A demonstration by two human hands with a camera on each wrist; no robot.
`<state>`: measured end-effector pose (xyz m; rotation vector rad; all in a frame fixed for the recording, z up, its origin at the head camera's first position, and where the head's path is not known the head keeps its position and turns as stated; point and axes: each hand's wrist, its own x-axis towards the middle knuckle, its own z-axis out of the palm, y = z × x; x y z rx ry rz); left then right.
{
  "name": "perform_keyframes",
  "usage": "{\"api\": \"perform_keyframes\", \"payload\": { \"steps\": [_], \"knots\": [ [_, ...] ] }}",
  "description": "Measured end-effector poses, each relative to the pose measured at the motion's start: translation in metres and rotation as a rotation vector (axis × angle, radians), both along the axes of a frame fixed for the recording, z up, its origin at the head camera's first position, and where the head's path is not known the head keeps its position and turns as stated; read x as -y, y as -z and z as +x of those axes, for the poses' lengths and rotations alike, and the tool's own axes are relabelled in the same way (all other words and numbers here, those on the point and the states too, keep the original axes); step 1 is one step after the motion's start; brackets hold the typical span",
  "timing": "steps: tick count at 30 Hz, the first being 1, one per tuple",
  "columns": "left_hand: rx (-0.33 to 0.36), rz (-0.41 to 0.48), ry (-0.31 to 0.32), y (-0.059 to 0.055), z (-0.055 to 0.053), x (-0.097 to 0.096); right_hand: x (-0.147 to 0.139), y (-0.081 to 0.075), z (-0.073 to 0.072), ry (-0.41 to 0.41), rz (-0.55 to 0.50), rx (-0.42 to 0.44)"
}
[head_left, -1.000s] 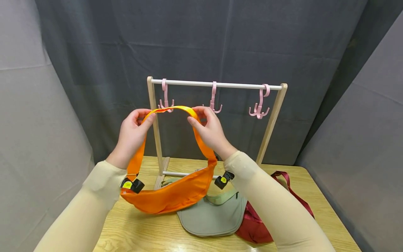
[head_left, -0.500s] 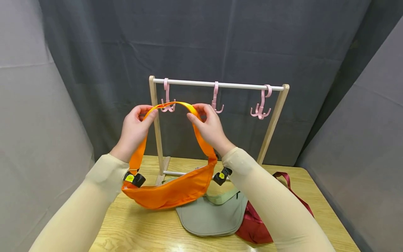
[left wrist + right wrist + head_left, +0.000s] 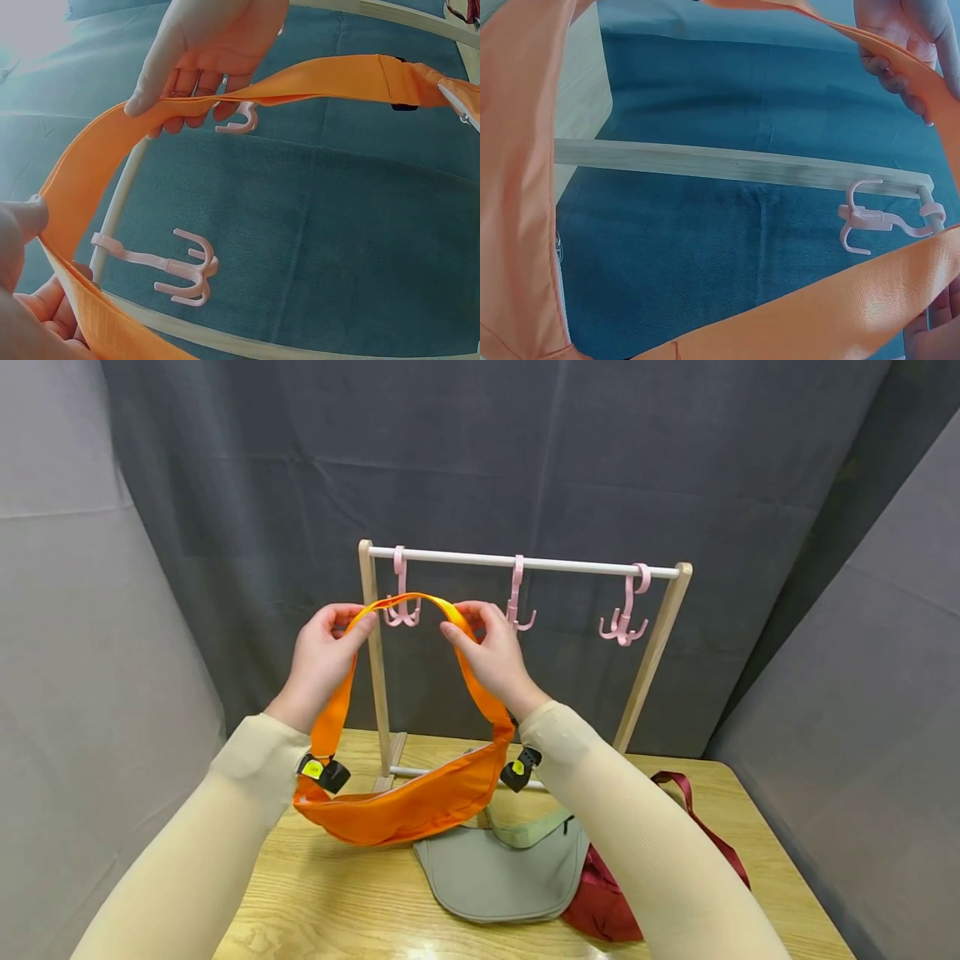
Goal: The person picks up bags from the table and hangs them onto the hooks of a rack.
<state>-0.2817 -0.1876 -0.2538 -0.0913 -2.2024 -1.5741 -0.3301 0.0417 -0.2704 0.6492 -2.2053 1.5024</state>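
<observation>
I hold an orange waist bag (image 3: pixel 405 802) up by its strap (image 3: pixel 408 600). My left hand (image 3: pixel 351 620) pinches the strap just left of the rack's left wooden post (image 3: pixel 375 677). My right hand (image 3: pixel 459 620) pinches it to the right, so the strap arches between them at the leftmost pink hook (image 3: pixel 401 612). The left wrist view shows that hook (image 3: pixel 187 274) below the strap (image 3: pixel 300 82) and apart from it. In the right wrist view the strap (image 3: pixel 517 187) loops around the hook (image 3: pixel 870 217). The bag's pouch hangs between my forearms, above the table.
A white rod (image 3: pixel 570 564) carries two more pink hooks, one in the middle (image 3: pixel 519 610) and one on the right (image 3: pixel 622 625). A grey-green bag (image 3: pixel 502 877) and a red bag (image 3: pixel 607 906) lie on the wooden table (image 3: pixel 337 910). Grey cloth walls surround everything.
Both hands have lifted the strap, and its arch now stands at the leftmost hook's prongs. The pouch has risen with it.
</observation>
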Motion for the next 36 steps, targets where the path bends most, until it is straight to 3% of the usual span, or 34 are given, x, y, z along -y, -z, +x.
{"api": "perform_keyframes", "payload": {
  "steps": [9,14,36],
  "knots": [
    [0.017,0.031,-0.009,0.003,-0.011,-0.002,0.004,0.004,-0.010,0.031,-0.002,0.013],
    [0.046,0.104,0.016,0.006,-0.018,-0.005,0.004,0.005,-0.014,0.054,0.000,0.025],
    [0.120,0.253,0.006,0.014,-0.034,-0.016,0.014,0.013,-0.028,0.106,-0.029,0.075]
  ]
}}
